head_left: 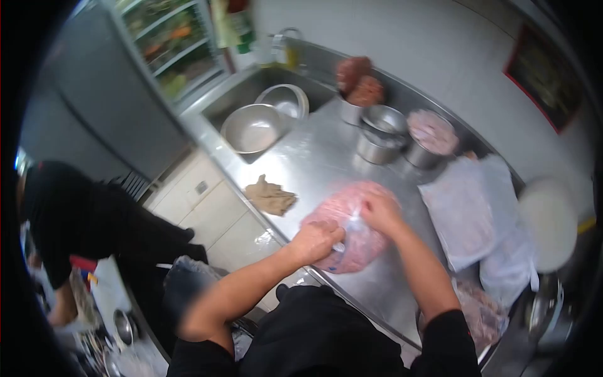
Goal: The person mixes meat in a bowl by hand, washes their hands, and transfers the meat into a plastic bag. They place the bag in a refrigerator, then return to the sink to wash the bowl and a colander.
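A clear plastic bag [361, 251] full of pale pink meat lies on the steel counter in front of me. My left hand [319, 240] is closed on the bag's plastic at its near left side. On the far right part of the bag, my right hand [380, 212] pinches gathered plastic, with a whitish twist of it between the two hands. The fingertips are slightly blurred. Left of the bag, a crumpled tan cloth [270, 195] rests at the counter's edge.
Steel bowls [251, 129] stand in the sink at the back left. Along the wall are metal pots [380, 147], some holding meat. White bags [461, 213] lie on the right, near a round white board [548, 223]. A person in black [69, 207] works at the left.
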Tool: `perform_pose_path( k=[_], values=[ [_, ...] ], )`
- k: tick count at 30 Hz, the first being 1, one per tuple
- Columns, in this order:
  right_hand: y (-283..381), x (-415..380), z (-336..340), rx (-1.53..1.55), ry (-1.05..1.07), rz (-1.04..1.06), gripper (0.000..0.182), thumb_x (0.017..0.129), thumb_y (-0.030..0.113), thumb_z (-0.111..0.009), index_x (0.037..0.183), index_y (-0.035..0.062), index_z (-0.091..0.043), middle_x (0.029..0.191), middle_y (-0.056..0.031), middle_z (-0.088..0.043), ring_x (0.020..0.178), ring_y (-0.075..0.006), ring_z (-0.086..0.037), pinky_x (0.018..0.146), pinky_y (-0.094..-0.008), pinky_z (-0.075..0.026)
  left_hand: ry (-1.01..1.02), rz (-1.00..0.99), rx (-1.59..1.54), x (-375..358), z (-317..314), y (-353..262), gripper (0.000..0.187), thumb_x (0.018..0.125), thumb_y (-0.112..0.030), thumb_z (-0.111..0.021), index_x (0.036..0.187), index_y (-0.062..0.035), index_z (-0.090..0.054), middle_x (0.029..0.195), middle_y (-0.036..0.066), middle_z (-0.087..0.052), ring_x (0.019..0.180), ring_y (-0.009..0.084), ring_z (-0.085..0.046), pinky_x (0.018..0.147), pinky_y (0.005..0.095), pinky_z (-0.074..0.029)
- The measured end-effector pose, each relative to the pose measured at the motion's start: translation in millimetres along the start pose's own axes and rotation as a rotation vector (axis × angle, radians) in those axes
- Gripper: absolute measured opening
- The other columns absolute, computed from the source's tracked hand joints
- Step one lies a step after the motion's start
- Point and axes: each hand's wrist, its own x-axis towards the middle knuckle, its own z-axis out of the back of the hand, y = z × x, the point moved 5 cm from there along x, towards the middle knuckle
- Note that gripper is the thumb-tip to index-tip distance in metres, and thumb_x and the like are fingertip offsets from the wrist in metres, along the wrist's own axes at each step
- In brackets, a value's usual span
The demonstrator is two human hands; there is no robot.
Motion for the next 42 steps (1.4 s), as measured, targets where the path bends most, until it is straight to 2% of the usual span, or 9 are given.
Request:
perform_pose_path(
  k=[4,7,13,16,23,29,34,37,42],
  values=[
    [42.9,-30.4,31.7,0.049,0.009,0.143,0.046,0.068,0.02,-0.075,0.107,-0.0006,-0.061,0.117,-0.02,-0.058,0.115,-0.039,-0.05,0.1,-0.047,-0.038,-0.076,0.407,-0.2,-62.7,49.5,38.2,0.024,0.087,-0.028,-0.064,0.101,-0.008,-0.063,0.091,0.012,-0.062,0.086,0.0313,-0.064,0.073,0.0415,-0.052],
    [72.5,-37.3,14.7,-0.038,0.047,0.303,0.051,0.067,0.017,-0.075,0.112,-0.001,-0.056,0.115,-0.0208,-0.055,0.107,-0.0389,-0.051,0.094,-0.0462,-0.039,-0.179,0.8,-0.243,-156.7,26.9,122.5,0.03,0.087,-0.031,-0.062,0.102,-0.0056,-0.065,0.096,0.016,-0.065,0.09,0.0351,-0.063,0.079,0.0436,-0.051],
    [41.6,-17.2,-17.7,-0.11,0.236,0.124,0.036,0.067,0.018,-0.073,0.096,0.0018,-0.061,0.105,-0.0221,-0.06,0.103,-0.0404,-0.054,0.09,-0.0481,-0.041,0.147,1.397,-0.101,-410.5,-75.8,213.3,0.047,0.084,-0.045,-0.06,0.097,0.0,-0.067,0.102,0.024,-0.066,0.099,0.0394,-0.063,0.087,0.0451,-0.049],
    [49.3,-6.9,-7.8,-0.095,0.115,-0.007,0.025,0.066,0.021,-0.075,0.078,0.003,-0.061,0.077,-0.019,-0.062,0.075,-0.0399,-0.059,0.07,-0.047,-0.046,0.463,1.53,-0.18,-515.8,-124.6,198.8,0.052,0.084,-0.048,-0.054,0.097,-0.0005,-0.071,0.108,0.024,-0.065,0.107,0.0385,-0.061,0.093,0.0455,-0.047],
    [35.5,11.7,30.4,-0.031,-0.156,-0.442,0.028,0.069,0.018,-0.074,0.065,0.0007,-0.052,0.06,-0.009,-0.054,0.058,-0.0153,-0.047,0.053,-0.0359,-0.04,0.33,1.941,-0.968,-576.1,-92.5,151.9,0.042,0.09,-0.04,-0.053,0.099,-0.003,-0.071,0.082,0.016,-0.069,0.064,0.027,-0.067,0.056,0.0389,-0.054],
    [88.6,45.9,55.2,-0.178,-0.444,-0.652,0.023,0.077,0.016,-0.068,0.074,-0.0045,-0.06,0.07,-0.0154,-0.06,0.065,-0.0217,-0.053,0.06,-0.0375,-0.044,0.503,1.493,-0.927,-581.3,-61.6,368.9,0.051,0.093,-0.048,-0.048,0.083,-0.0021,-0.068,0.073,0.014,-0.067,0.055,0.0249,-0.064,0.049,0.039,-0.053],
    [148.1,92.3,54.5,-0.247,-0.571,-0.76,0.024,0.084,0.015,-0.063,0.083,-0.0088,-0.066,0.079,-0.0207,-0.065,0.071,-0.0269,-0.057,0.066,-0.0388,-0.048,-0.118,1.331,-0.276,-454.3,171.7,620.9,0.053,0.088,-0.048,-0.051,0.101,0.0013,-0.067,0.105,0.025,-0.065,0.102,0.0391,-0.06,0.089,0.0449,-0.048],
    [188.0,148.8,29.3,-0.31,-0.631,-0.705,0.022,0.084,0.012,-0.062,0.078,-0.0096,-0.064,0.073,-0.0192,-0.064,0.066,-0.0265,-0.055,0.06,-0.0397,-0.046,-0.327,1.214,-0.179,-373.8,286.7,709.2,0.039,0.087,-0.037,-0.059,0.105,-0.0025,-0.065,0.093,0.018,-0.069,0.088,0.0323,-0.066,0.081,0.0404,-0.051],
    [235.0,273.1,-47.0,-0.129,-0.557,-0.459,0.02,0.083,0.015,-0.067,0.081,-0.0044,-0.065,0.07,-0.0161,-0.063,0.066,-0.0235,-0.056,0.063,-0.0392,-0.048,-0.3,1.177,0.0,-316.4,410.5,774.1,0.042,0.088,-0.038,-0.061,0.112,-0.0042,-0.064,0.108,0.017,-0.067,0.102,0.0342,-0.063,0.089,0.0411,-0.049]
  ],
)
